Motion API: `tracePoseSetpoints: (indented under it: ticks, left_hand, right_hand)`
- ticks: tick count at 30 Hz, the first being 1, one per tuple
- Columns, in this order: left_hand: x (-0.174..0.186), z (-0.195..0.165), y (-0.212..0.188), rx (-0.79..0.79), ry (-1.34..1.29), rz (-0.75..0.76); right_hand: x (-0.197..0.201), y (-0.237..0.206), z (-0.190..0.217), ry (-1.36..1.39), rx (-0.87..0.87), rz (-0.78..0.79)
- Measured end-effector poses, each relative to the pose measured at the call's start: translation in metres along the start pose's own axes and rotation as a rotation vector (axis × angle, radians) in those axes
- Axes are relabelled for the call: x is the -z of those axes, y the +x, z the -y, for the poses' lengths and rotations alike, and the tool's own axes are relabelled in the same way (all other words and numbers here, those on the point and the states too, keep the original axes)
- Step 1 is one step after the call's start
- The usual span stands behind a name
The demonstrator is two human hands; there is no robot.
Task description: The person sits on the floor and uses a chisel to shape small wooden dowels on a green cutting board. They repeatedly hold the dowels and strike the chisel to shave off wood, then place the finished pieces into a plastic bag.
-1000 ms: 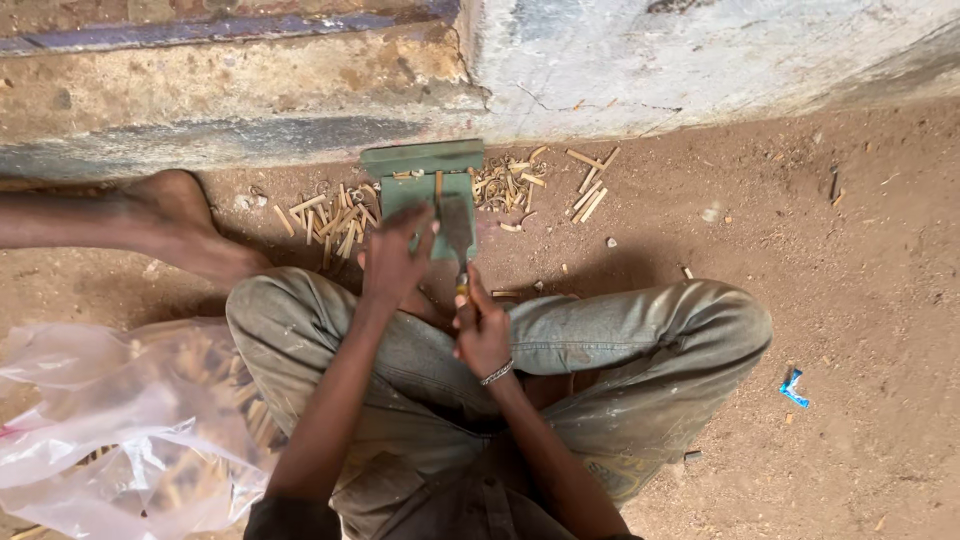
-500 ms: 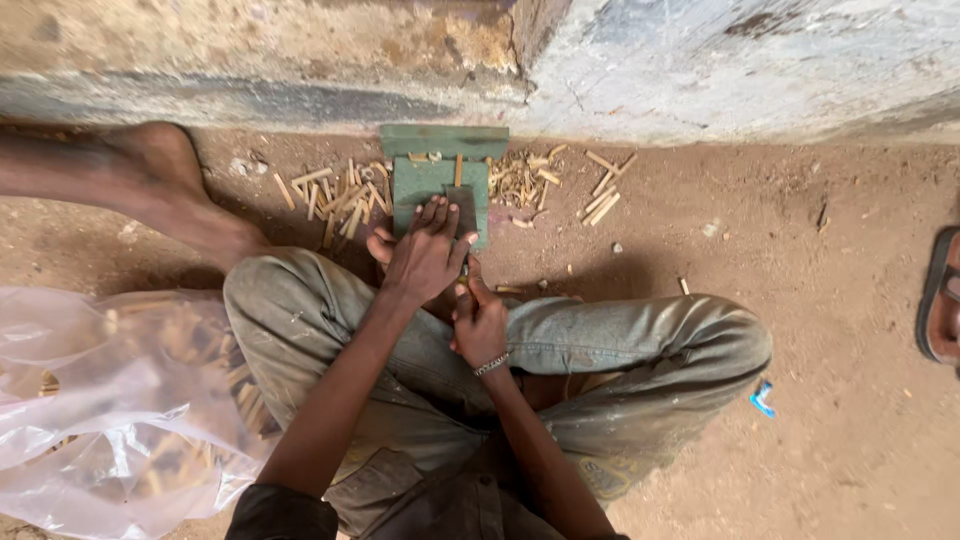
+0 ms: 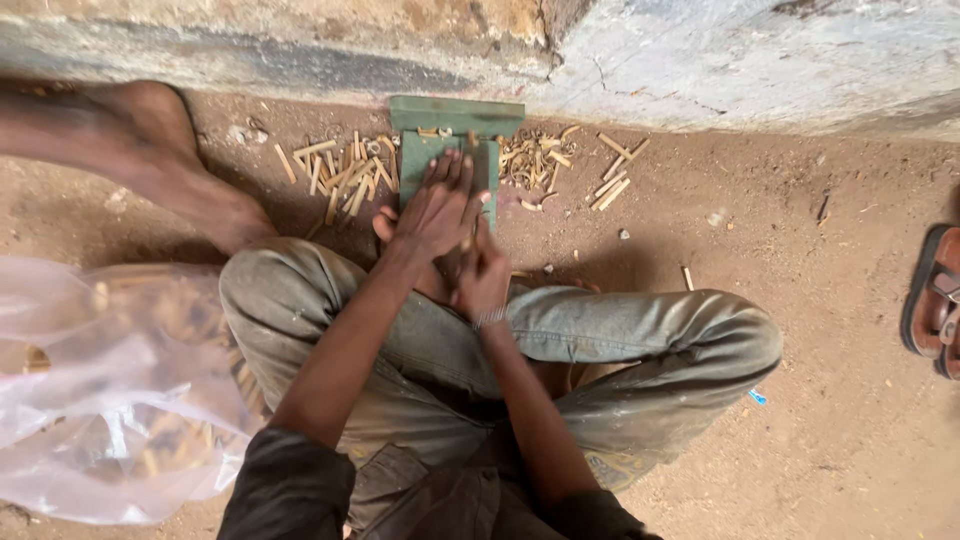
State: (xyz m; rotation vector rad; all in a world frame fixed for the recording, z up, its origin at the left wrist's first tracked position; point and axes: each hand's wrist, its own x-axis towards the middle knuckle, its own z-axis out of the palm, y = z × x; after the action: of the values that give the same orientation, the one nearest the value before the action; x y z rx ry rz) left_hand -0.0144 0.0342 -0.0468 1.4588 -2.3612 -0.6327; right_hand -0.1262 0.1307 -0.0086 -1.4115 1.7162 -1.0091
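In the head view, our left hand (image 3: pixel 440 205) lies flat, fingers stretched out, upon the green wooden jig (image 3: pixel 455 150) that stands against the wall (image 3: pixel 700 60). Just behind the jig, our right hand (image 3: pixel 483 275) is clenched; on what, we cannot tell. Short cut sticks (image 3: pixel 340 170) lie on both sides of the jig, a clear plastic bag (image 3: pixel 100 390) far to its left. We judge a cutting step is in hand.

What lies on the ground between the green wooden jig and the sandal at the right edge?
Head view: scattered short cane pieces between green jig and sandal, then bare dirt.
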Motion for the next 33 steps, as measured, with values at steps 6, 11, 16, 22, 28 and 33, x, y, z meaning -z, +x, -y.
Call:
tracePoseSetpoints:
  ticks: [6,11,16,22,28,33]
  left_hand:
    - [0.024,-0.008,0.020,0.080,-0.160,-0.025]
    - [0.050,-0.006,0.014,0.362,-0.303,-0.031]
    - [0.051,-0.007,0.021,0.435,-0.479,-0.529]
    - [0.044,-0.023,0.051,0.724,-0.456,-0.317]
    - [0.045,-0.013,0.060,0.849,-0.381,-0.302]
    - [0.048,-0.007,0.055,0.872,-0.643,-0.195]
  right_hand:
    - [0.010,0.016,-0.004,-0.016,0.138,-0.035]
    - [0.027,0.016,0.012,0.303,-0.193,0.099]
    - [0.065,0.010,0.004,1.056,-0.359,0.161]
    - [0.071,-0.002,-0.005,0.956,-0.327,0.097]
    - [0.064,-0.007,0.000,0.765,-0.339,0.118]
    - [0.052,-0.023,0.008,0.468,-0.241,0.139]
